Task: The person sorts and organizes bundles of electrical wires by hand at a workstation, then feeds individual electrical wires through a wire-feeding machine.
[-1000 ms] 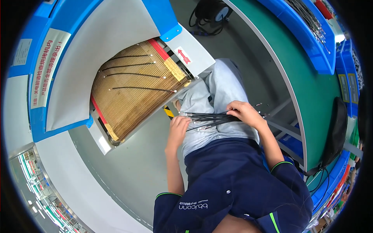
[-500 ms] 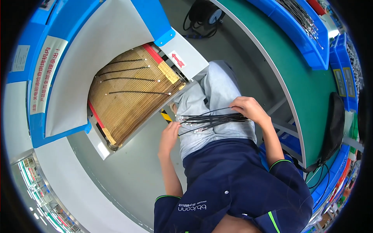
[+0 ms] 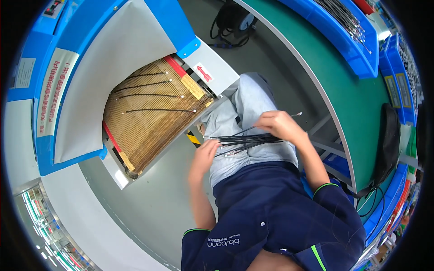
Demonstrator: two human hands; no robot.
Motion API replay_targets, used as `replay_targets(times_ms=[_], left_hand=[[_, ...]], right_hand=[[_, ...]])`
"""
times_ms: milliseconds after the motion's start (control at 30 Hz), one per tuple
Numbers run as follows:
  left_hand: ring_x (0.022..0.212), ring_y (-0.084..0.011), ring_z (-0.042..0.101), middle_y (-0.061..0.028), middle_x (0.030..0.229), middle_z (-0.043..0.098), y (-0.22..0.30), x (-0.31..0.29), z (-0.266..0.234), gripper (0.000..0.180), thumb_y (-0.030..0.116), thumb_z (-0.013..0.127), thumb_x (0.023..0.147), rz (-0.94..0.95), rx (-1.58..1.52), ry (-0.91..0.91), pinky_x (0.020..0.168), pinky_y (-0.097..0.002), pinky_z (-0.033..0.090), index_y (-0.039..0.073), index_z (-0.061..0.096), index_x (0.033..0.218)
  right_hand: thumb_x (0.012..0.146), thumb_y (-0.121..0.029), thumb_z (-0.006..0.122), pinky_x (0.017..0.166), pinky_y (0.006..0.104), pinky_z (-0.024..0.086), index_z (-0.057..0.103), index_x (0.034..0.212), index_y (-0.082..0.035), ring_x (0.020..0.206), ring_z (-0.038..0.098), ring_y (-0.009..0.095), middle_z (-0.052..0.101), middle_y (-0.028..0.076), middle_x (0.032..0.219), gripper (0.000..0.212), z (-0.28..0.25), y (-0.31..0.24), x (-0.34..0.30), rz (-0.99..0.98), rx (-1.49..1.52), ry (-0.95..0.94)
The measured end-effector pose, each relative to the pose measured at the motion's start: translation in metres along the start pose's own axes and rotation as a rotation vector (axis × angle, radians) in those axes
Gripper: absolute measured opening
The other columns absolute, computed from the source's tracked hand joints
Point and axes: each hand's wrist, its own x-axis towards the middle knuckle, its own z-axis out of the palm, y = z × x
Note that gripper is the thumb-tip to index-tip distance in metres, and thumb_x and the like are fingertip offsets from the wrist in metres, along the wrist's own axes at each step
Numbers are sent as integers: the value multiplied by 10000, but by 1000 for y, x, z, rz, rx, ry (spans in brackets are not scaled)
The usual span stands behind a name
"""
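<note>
A bundle of thin black cables [image 3: 246, 140] with small pale connector ends lies across my lap. My right hand [image 3: 281, 125] is over the bundle's right end, fingers closed on one black cable. That cable's white connector end [image 3: 297, 114] sticks out past the back of the hand. At the bundle's left end is my left hand [image 3: 207, 153], a little blurred, its fingertips pinched at the cables' ends; exactly which strand they grip is partly hidden.
Left of my knees, a mesh conveyor belt [image 3: 149, 131] carries several separate black cables, coming from a blue and white machine [image 3: 122, 67]. A green-topped table [image 3: 361, 108] curves along my right, with blue bins of cables [image 3: 343, 27]. A cable reel [image 3: 235, 22] stands on the floor ahead.
My left hand has shifted right, along the bundle. My right hand has moved slightly left, and a cable's connector end now sticks out beyond it. The whole view has shifted a little.
</note>
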Motion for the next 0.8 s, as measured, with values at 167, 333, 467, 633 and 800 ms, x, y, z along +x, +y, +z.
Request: replay_targets(times_ms=[167,333,467,633,800], left_hand=[[763,-296,582,-129,853,597,31,18,16,149,139,551,872,110,-55,-37,671,-337,451,5,590,926],[707,-260,593,-107,807,606,31,11,14,127,106,624,820,55,24,75,618,-311,452,12,604,904],[673,-229,584,-95,786,601,31,12,15,122,95,643,805,252,143,134,607,-312,457,18,611,894],[685,-256,568,-88,775,590,39,11,14,111,104,643,800,187,41,141,613,-347,450,19,608,863],[638,-212,562,-78,742,604,39,11,12,96,63,686,750,289,98,205,578,-307,447,19,634,818]], right_hand=[[764,-109,623,637,355,501,656,871,-70,733,612,260,613,53,833,119,33,-21,17,-124,126,-51],[772,-104,623,638,357,502,659,883,-63,732,616,260,615,57,839,124,33,-21,17,-85,182,-28],[759,-89,632,640,352,503,660,879,-64,730,614,255,615,53,835,126,40,-21,18,-125,185,11],[750,-80,640,632,347,504,660,866,-59,731,612,247,615,50,816,119,41,-23,20,-188,183,56],[756,-75,637,623,342,506,662,861,-44,697,613,256,616,66,811,112,42,-23,18,-173,242,21]])
